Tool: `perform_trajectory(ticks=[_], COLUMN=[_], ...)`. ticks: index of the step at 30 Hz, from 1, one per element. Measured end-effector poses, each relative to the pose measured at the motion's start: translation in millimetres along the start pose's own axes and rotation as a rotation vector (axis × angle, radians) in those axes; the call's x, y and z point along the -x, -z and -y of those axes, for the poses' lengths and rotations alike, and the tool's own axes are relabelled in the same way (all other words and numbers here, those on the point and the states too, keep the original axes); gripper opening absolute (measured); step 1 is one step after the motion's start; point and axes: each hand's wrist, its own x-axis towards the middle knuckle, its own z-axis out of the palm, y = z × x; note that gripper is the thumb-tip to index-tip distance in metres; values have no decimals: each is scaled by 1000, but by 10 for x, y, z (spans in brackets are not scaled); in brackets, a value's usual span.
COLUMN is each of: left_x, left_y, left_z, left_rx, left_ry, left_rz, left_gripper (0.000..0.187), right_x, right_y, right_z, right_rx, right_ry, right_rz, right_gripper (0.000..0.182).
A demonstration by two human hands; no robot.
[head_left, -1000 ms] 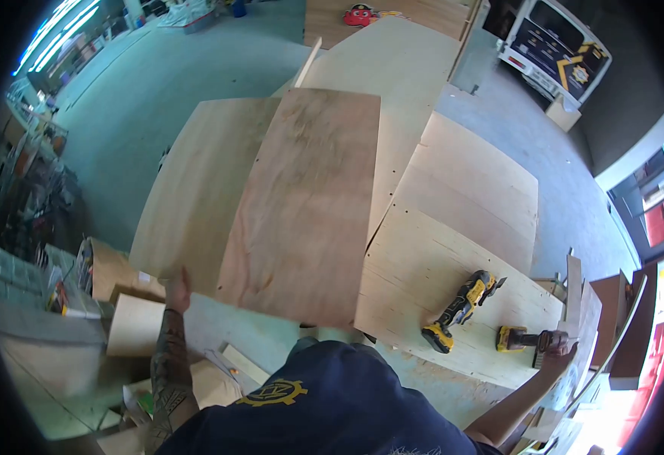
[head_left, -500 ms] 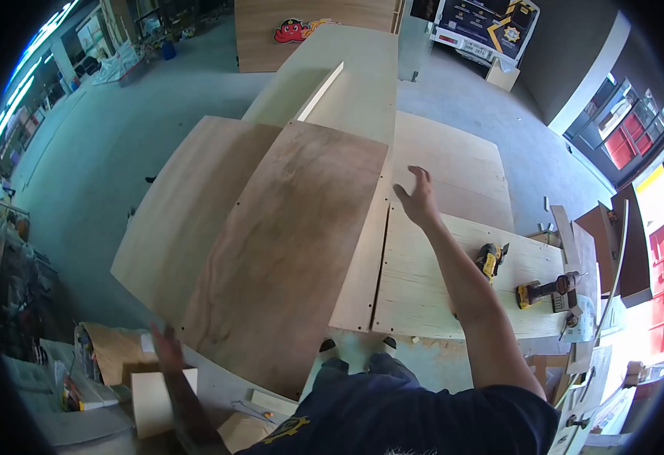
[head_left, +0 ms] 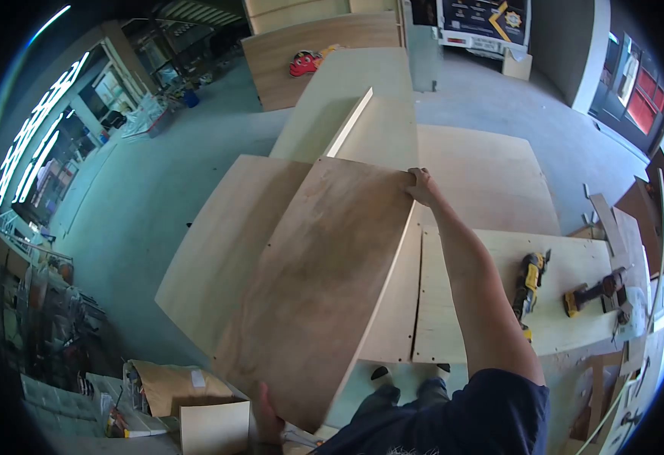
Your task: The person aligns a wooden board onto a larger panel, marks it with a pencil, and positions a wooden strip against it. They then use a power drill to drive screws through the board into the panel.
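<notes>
A long, reddish-brown plywood panel (head_left: 324,280) lies slantwise in front of me, its right edge tilted up off the boards below. My right hand (head_left: 423,187) is closed round its far right corner. Near the panel's lower left end is my left hand (head_left: 268,413), against the edge with some fingers showing; its grip is partly hidden. Under and left of the panel is a paler curved board (head_left: 218,235). To the right lies a light plywood board (head_left: 468,296) with dark screw holes along its side.
A yellow and black power tool (head_left: 529,284) and a cordless drill (head_left: 593,294) lie on the right board. Further off, a narrow strip (head_left: 349,123) stands on a long panel (head_left: 392,114). An open cardboard box (head_left: 176,390) is at the lower left.
My right hand has come down onto the panel's far corner and closed on it. My left hand has moved to the near end. The panel's right edge has risen, and the view has shifted.
</notes>
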Motion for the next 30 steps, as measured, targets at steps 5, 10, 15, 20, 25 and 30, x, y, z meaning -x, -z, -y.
perform_trajectory(ticks=[5,10,15,20,25,30], left_x=[-691,-1911,-2446,-2855,-2594,-1818], left_y=[1032,1870,1833,1850,766,-1607], left_z=[-471,-1185,-1585,-1584,-1556,-1089], left_rx=[-42,-560,-1013,-1108,-1271,-906], left_ry=[-20,-200,-347,-474,-850,-921], left_rz=[63,-198,-233,-423,-473,335], left_gripper=[62,87,93,90,74,58], right_x=[1008,2328,3292,3821,3817,3807], right_y=[246,618,913,994,1001,1015], right_z=[-135,-34,-5,22,16,-12], right_rx=[-5,-70,-174,-443,-439,-482], right_ry=[-21,-158,-240,-185,-133,-50], right_rz=[-99,-62,-9,15,-7,-18], right_gripper=[59,55,50,45,39,35])
